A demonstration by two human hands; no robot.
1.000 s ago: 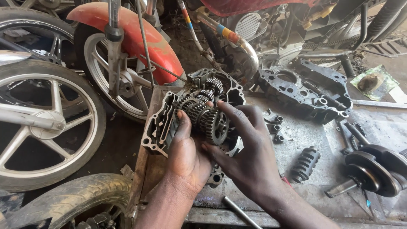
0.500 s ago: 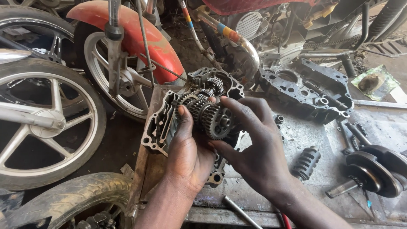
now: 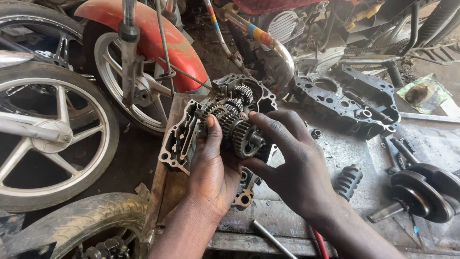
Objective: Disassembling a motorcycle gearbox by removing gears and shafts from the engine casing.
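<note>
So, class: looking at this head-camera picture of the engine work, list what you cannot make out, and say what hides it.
- Lower half of the gear cluster, head view: covered by the left hand and right hand.
- Inside of the engine case: blocked by the gears and left hand.
- Crankshaft: cut off by the right edge.
- Grey-spoked wheel: cut off by the left edge.

Gathered at centre on the scratched grey metal workbench (image 3: 431, 144): dark cast-aluminium engine case half (image 3: 179, 144) with a cluster of toothed steel gears (image 3: 235, 124) in it, left hand (image 3: 211, 168) at 7 o'clock of the gears, right hand (image 3: 292, 163) at 4. At 2 o'clock, black cast crankcase half (image 3: 350, 100). At 4, ribbed dark shift drum (image 3: 347, 181), then round steel crankshaft (image 3: 424, 192). At 9, silver spoked alloy wheel (image 3: 48, 134). At 11, red curved mudguard (image 3: 158, 38).
</note>
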